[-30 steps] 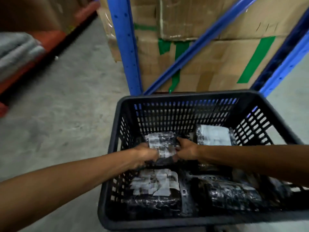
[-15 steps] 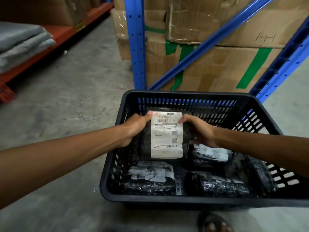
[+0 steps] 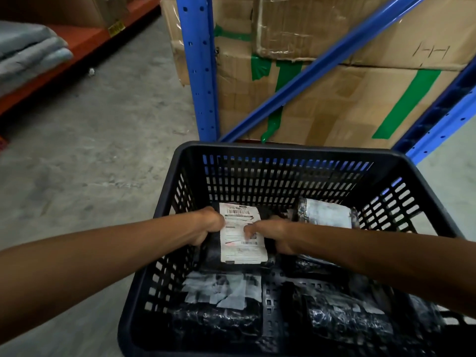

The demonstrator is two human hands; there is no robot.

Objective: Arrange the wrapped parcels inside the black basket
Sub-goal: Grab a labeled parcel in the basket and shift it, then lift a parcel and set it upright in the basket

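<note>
**Inspector:** Start with the container. Where does the black basket (image 3: 288, 161) stand?

**Assistant:** On the concrete floor (image 3: 103, 140), its far wall close to the blue rack upright (image 3: 198, 73) and the stacked cartons (image 3: 347, 99). Four wrapped parcels are visible inside. I cannot confirm whether more lie under the forearms.

**Inspector:** The parcel in hand?

**Assistant:** The labelled parcel (image 3: 242, 233) sits in the far-left part of the basket, label face up. Whether it rests on the basket floor or is held just above it, I cannot tell. Its long axis runs near to far, the printed head of the label toward the far wall, the whole thing turned slightly off the basket's line.

**Inspector:** State of each grip.

**Assistant:** The left hand (image 3: 210, 228) is closed around the parcel's left edge. The right hand (image 3: 270, 235) is closed on the right edge, fingers lying over the label. So the parcel lies directly between the two grips, neither hand plainly nearer.

**Inspector:** Neighbours?

**Assistant:** The far-right parcel (image 3: 327, 212) lies just beside the right hand. The near-left parcel (image 3: 221, 305) is just below the held one, the near-right parcel (image 3: 353, 320) partly under the right forearm.

**Inspector:** Your judgement on the next move?

**Assistant:** Likely a small twist to square the long axis with the left wall, then a press down and release. The risk is that the near end rides up on the near-left parcel.
</note>
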